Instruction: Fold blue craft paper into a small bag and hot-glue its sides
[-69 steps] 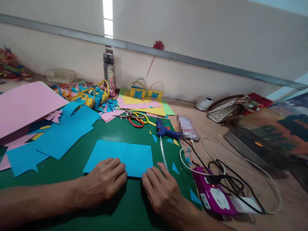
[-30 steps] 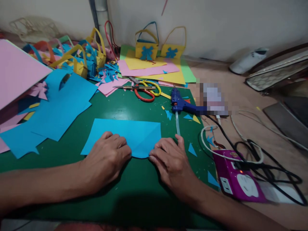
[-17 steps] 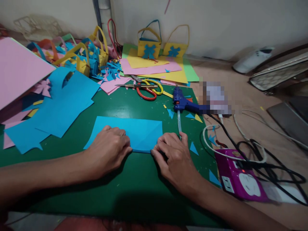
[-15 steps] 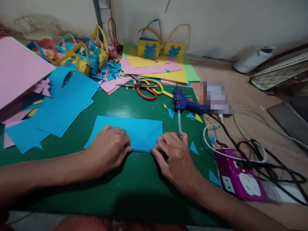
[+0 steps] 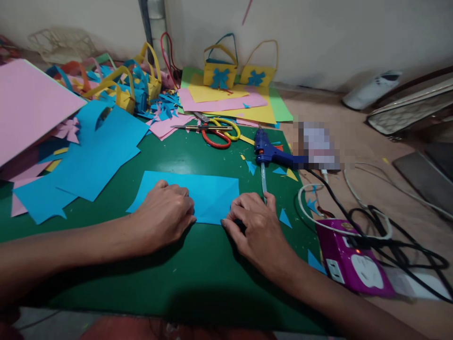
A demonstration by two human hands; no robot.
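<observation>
A sheet of blue paper [image 5: 212,196] lies on the green table top [image 5: 141,283] in front of me, its near edge running between my hands. My left hand [image 5: 166,212] is closed, with curled fingers pinching that near edge left of its middle. At the right near corner, my right hand [image 5: 253,224] pinches the paper between thumb and bent fingers. Just beyond my right hand lies a blue glue gun [image 5: 264,146] with a clear glue stick out of its back. Scissors [image 5: 215,134] with red and yellow handles lie farther off, a cutter knife [image 5: 201,127] across them.
Cut blue sheets [image 5: 102,151] and pink paper [image 5: 31,104] lie at the left. Small paper bags [image 5: 220,74] stand at the back, with more heaped at the back left. On the right are a purple extension socket [image 5: 354,257], tangled cables and blue scraps [image 5: 285,218].
The near edge of the blue paper, which showed a thin raised fold, now looks flatter. Both hands stay on it, almost in the same place. The view has shifted slightly.
</observation>
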